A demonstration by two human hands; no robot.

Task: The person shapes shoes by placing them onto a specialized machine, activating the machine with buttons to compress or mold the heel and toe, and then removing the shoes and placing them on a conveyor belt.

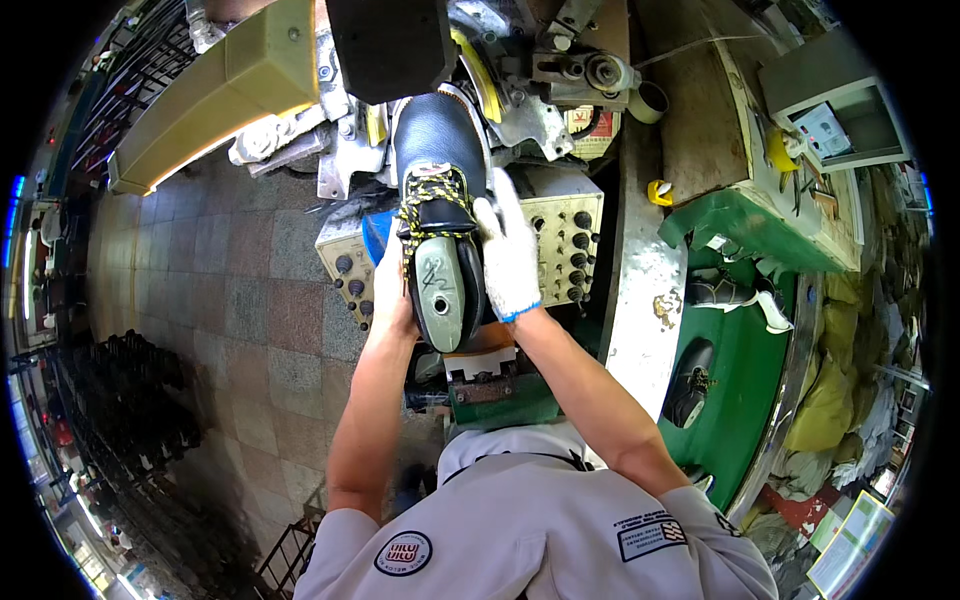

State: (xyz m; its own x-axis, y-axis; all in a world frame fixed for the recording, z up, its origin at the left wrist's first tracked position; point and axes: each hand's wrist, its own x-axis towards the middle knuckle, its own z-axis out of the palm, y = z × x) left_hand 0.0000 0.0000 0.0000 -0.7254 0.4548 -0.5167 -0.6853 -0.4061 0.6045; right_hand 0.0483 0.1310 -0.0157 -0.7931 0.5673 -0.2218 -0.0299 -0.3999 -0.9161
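Observation:
A black shoe upper [438, 150] with black-and-yellow laces sits on a grey last [440, 290], its toe pointing away into a grey machine [520, 110]. My left hand [392, 290], bare, grips the left side of the last near the heel. My right hand [507, 255], in a white glove, presses against the right side of the shoe. Both hands hold it in front of the machine's beige panels of black knobs [575, 250].
A green conveyor [735, 400] to my right carries black shoes [690, 385] and another shoe [725, 292]. A tape roll [648, 100] and a yellow tool [660, 190] lie on the metal bench. Racks of dark shoes [130, 400] stand on the tiled floor at left.

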